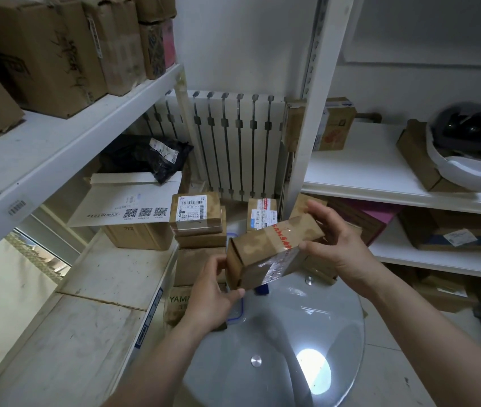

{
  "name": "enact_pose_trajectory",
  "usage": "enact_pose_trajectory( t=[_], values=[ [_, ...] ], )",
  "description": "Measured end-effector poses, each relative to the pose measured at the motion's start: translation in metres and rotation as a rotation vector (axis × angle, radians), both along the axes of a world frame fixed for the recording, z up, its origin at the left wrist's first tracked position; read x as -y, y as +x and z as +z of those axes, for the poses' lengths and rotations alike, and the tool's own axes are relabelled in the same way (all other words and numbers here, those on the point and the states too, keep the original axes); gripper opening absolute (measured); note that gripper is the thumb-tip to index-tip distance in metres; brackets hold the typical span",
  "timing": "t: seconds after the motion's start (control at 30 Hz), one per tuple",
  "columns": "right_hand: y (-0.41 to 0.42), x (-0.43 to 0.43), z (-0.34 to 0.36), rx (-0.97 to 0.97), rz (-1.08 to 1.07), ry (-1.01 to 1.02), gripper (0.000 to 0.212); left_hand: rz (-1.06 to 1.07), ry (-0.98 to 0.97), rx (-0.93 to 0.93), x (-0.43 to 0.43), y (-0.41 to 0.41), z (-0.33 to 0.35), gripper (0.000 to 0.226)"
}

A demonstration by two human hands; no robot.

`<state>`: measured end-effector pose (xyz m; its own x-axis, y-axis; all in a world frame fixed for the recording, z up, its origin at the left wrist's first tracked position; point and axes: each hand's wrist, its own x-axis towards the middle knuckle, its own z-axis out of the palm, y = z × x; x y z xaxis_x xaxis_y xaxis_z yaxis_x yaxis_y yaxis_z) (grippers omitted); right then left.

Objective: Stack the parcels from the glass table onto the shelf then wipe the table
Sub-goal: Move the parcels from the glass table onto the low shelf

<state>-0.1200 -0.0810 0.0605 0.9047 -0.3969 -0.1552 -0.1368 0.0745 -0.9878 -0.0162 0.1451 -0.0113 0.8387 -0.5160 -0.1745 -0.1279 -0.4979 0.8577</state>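
While it hung tilted in the air above the far edge of the glass table [277,348], the brown taped parcel [271,251] was gripped at both ends. The left hand [209,301], at the parcel's seven o'clock, had its fingers curled against the near end and its thumb under the bottom edge. The right hand [339,248], at the parcel's three o'clock, clasped the far end, with its fingers wrapped over the top and its thumb pressed to the taped side. Red print ran along the clear tape on the upper face.

The round table lay below, toward six o'clock, with two metal studs and a bright patch of reflected light on its glass. At eleven o'clock from the parcel stood a stack of small labelled parcels [196,218], and at twelve o'clock, just behind it, sat another labelled box [262,214]. Farther out at twelve o'clock a white radiator [233,136] lined the wall.

At ten o'clock the left shelf [57,142] carried large cardboard boxes [42,48] on its upper board, with a flat white mailer [127,201] and a black bag [145,154] on the board beneath. At two o'clock the right shelf [365,168] held more boxes.
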Motion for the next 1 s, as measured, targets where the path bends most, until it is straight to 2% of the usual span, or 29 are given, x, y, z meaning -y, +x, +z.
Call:
enact_pose_trajectory(
  t=[0.1,0.17,0.37,0.4,0.5,0.57,0.7,0.83,0.9,1.0],
  values=[
    [-0.002,0.001,0.002,-0.043,0.077,-0.020,0.089,0.028,-0.025,-0.058,-0.001,-0.003,0.000,0.055],
    [-0.002,0.000,0.005,-0.061,0.138,-0.020,0.092,0.032,-0.023,-0.074,-0.001,-0.005,0.001,0.054],
    [0.002,-0.004,0.009,-0.079,0.191,-0.128,0.066,0.035,-0.010,-0.089,-0.001,-0.003,0.003,0.060],
    [0.002,-0.004,0.008,-0.076,0.191,-0.137,0.065,0.021,-0.018,-0.104,-0.001,-0.002,0.002,0.069],
    [0.004,-0.004,0.005,-0.083,0.189,-0.193,0.064,0.023,-0.086,-0.137,-0.001,-0.001,0.004,0.119],
    [0.006,-0.004,0.002,-0.092,0.184,-0.274,0.065,0.075,-0.085,0.006,0.001,-0.001,0.010,0.128],
    [0.011,-0.007,-0.003,-0.101,0.187,-0.514,0.067,-0.007,0.058,0.431,0.010,-0.003,0.026,0.115],
    [0.016,-0.013,-0.005,-0.086,0.210,-0.704,0.070,-0.172,0.121,0.681,0.024,-0.006,0.032,0.088],
    [0.017,-0.017,-0.004,-0.091,0.221,-0.763,0.075,-0.180,0.114,0.707,0.030,-0.007,0.034,0.074],
    [0.014,-0.019,-0.002,-0.121,0.191,-0.743,0.096,-0.151,0.079,0.562,0.031,-0.005,0.036,0.062]
  ],
)
